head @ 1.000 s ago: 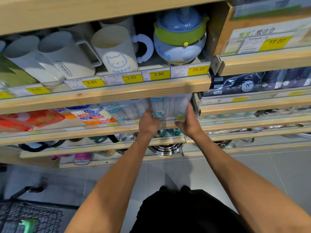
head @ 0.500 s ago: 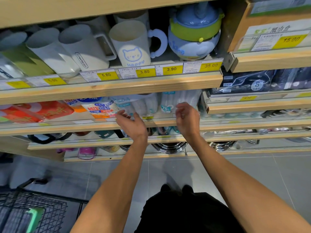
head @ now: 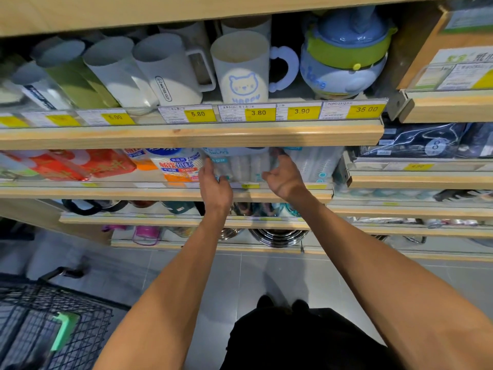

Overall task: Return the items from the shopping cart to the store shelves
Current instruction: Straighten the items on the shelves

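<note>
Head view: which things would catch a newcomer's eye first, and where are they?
Two hands, left hand and right hand, reach a pack of clear cups on the middle shelf. Above, a bear cup stands beside a blue and green pot. A cart sits lower left.

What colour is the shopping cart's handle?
Mint green handle on a black wire cart; head view, bottom left.

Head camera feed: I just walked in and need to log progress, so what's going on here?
A person is putting stock back on the store shelves. Both hands are at the shelf below the mugs: the left hand grips the side of a clear pack of plastic cups, while the right hand touches its other side with loosely curled fingers. The pack sits on the shelf beside a paper cup pack. The shopping cart waits at lower left.
</note>
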The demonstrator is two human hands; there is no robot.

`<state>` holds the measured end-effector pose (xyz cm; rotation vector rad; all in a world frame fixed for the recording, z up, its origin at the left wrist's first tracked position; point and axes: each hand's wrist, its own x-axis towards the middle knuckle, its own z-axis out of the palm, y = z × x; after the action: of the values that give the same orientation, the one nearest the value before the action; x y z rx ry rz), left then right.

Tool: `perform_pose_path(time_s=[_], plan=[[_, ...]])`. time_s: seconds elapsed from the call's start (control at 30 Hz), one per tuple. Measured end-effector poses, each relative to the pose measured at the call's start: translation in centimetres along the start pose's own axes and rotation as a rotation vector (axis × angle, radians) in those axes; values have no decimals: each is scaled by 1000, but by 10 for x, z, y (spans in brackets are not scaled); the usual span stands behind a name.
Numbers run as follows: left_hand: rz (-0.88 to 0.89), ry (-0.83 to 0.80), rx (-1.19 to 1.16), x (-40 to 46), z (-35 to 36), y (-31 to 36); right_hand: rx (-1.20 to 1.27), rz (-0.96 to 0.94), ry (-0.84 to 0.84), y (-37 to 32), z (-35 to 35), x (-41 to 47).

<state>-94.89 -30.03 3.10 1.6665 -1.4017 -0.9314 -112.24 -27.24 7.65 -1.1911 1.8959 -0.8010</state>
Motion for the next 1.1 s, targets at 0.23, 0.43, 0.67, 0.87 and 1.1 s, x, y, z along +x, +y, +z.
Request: perform_pose_path(time_s=[0.23,0.43,0.67,0.87,1.1], plan=[[29,-59,97,-13,-8,20,-79,-65,6,-1,2,-16],[-137,207,-155,-70,32,46,65,86,504,44,-32,-46],[-37,-308,-39,-89,98,72,-62,253,361,74,-64,-49],[-208,-379,-1,-61,113,82,-29,333,187,80,-77,-36],[-214,-386,133,-59,115,76,185,192,77,88,-78,-28]])
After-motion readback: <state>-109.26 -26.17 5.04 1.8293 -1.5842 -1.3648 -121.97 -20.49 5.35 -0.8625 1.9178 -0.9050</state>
